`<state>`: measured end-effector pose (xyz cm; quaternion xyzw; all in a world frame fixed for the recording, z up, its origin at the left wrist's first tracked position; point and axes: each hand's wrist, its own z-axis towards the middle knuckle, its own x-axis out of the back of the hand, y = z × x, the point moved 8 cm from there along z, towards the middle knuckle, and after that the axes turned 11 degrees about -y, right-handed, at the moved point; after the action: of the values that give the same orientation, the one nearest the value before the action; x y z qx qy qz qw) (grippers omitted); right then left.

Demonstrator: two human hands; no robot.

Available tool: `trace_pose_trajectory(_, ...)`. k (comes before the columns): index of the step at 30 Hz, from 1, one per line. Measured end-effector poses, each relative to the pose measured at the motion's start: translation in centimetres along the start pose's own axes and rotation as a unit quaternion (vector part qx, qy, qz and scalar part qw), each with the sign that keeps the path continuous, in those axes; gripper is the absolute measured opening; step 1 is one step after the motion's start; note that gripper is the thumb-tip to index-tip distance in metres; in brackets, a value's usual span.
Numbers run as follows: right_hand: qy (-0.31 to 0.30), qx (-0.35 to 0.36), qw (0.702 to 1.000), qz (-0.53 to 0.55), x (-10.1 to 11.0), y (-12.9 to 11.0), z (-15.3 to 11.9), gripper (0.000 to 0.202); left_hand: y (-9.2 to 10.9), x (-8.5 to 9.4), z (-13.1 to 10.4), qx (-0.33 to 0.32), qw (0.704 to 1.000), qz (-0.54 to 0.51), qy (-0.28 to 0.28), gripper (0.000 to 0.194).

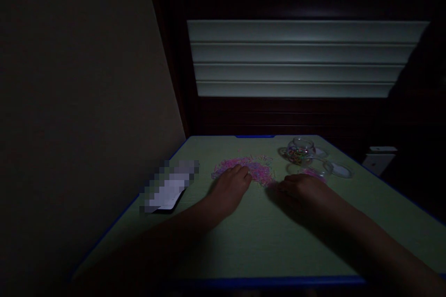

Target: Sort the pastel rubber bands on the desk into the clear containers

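Observation:
A loose pile of small, thin pink and purple pieces (259,171), which look like little elastic bands, lies spread on the green table (251,250). At the pile's near left edge, my left hand (232,183) rests with its fingers bent down and close together; the fingertips are hidden. My right hand (301,190) is closed in a pinch beside the pile's right end, with a few pink pieces near its fingertips. Whatever either hand holds is too small and dark to make out. Just behind my right hand, a clear open container (317,167) has pink pieces in it.
A round clear jar (300,151) of multicoloured bands stands at the back right, with a clear lid (341,170) lying nearby. On the left lies a blurred-out flat object (170,190). White boxes (379,160) sit beyond the right edge, and a wall (87,102) rises at left.

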<state>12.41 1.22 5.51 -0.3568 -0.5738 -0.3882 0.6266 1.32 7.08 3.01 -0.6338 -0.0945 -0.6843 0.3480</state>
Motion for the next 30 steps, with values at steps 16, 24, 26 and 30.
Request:
trace_pose_trajectory(16, -0.003, -0.007, 1.0, 0.006, -0.59, 0.61, 0.2, 0.03, -0.32, -0.46, -0.19, 0.001, 0.999, -0.041, 0.009, 0.012)
trace_pose_trajectory(24, 0.001, -0.003, 1.0, 0.019, -0.36, 0.47, 0.25, 0.03, -0.47, -0.09, -0.33, 0.011, 0.998, -0.059, 0.006, 0.012)
trace_pose_trajectory(26, -0.001, -0.003, 1.0, 0.014, -0.42, 0.48, 0.24, 0.029, -0.46, 0.0, -0.38, 0.012, 0.998, -0.066, 0.001, 0.013)
trace_pose_trajectory(30, -0.001, -0.008, 1.0, 0.004, -0.45, 0.59, 0.23, 0.028, -0.22, 0.27, -0.51, 0.009, 0.997, -0.071, 0.001, 0.013)
